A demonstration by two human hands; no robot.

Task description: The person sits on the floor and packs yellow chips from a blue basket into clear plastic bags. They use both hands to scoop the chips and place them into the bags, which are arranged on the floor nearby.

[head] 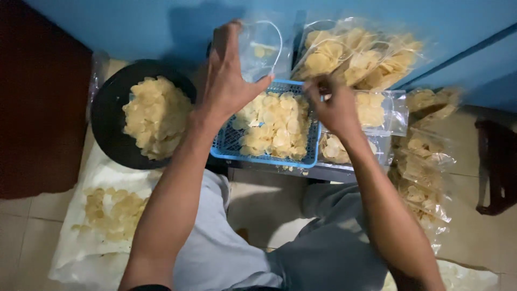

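My left hand grips a clear plastic bag by its mouth, holding it upright above a blue plastic basket full of pale yellow round chips. A few chips lie in the bag. My right hand hovers over the basket's right side with fingers pinched together near the bag's opening; it is blurred, and whether it holds chips is hidden.
A black pan heaped with chips sits at left. Loose chips lie on a white cloth on the tiled floor. Several filled clear bags lean on the blue wall and pile at right. A dark stool stands far right.
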